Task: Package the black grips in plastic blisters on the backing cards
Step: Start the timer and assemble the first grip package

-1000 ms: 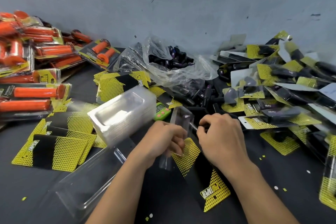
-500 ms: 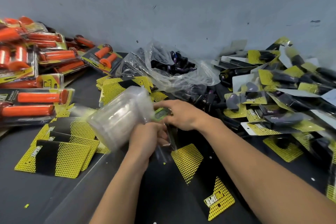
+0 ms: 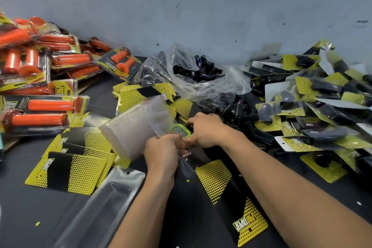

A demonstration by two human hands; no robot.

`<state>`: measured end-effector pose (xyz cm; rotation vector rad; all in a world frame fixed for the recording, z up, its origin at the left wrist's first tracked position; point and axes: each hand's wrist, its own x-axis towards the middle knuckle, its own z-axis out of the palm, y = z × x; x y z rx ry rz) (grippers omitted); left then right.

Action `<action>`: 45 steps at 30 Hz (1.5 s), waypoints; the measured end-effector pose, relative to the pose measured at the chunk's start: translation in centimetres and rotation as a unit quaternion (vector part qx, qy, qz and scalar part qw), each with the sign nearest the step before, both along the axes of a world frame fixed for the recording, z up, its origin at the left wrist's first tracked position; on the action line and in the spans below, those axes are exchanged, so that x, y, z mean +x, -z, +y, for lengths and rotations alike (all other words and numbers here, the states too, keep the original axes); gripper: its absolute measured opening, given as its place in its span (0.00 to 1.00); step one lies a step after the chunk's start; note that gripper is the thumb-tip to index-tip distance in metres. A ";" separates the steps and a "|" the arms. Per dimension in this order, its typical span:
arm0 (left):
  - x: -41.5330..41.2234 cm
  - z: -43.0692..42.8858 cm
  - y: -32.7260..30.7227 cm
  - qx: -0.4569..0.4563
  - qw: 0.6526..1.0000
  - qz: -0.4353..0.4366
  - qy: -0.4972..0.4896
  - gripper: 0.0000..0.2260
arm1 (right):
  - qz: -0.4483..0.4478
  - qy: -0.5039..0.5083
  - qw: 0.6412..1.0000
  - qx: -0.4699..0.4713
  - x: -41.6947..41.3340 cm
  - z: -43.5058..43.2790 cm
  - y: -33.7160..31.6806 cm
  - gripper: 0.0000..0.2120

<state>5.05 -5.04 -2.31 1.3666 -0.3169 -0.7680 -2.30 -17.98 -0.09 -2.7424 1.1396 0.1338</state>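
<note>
Head: blister (image 3: 186, 153) mostly inside left hand (image 3: 161, 152)

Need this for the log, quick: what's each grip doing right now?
Left grip: closed on a clear blister.
Right grip: at the small green device; holding or just touching, cannot tell.

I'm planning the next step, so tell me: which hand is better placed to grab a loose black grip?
Right. The right hand is next to the loose black grips, while the left hand is busy gripping a clear blister.
</note>
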 end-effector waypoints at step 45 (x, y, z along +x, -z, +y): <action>-1.1 0.8 -0.3 0.102 0.990 -0.073 0.070 0.15 | -0.404 0.234 0.880 0.092 -3.5 2.5 1.3 0.12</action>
